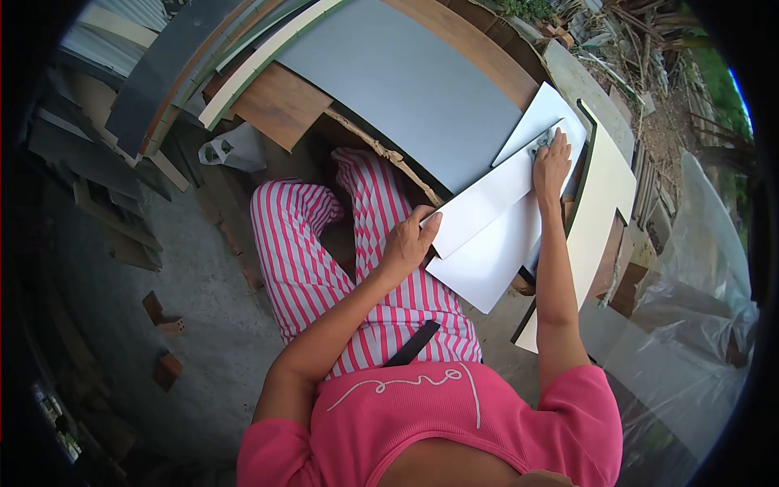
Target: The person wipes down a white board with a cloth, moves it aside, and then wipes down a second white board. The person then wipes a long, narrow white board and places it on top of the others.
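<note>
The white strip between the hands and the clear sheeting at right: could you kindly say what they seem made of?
White strip: perhaps coated board or plastic, smooth with a soft sheen. Clear sheeting: likely glossy plastic film, see-through and wrinkled.

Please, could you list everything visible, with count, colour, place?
Narrow board: 1, white, centre right
Lower boards: count unclear, white, under narrow board
Cloth: 1, greyish, on narrow board
Large board: 1, grey, upper centre
Wooden boards: several, brown, around large board
Panels: several, cream, upper left, right
Stick: 1, tan, along large board
Bag: 1, white, upper left
Plastic sheet: 1, clear, right
Brick pieces: a few, reddish, lower left
Strip: 1, black, lower centre
Floor: 1, grey, left
Trousers: 1 pair, pink-striped, centre
Shirt: 1, pink, bottom
Left hand: 1, on narrow board
Right hand: 1, on cloth
</note>
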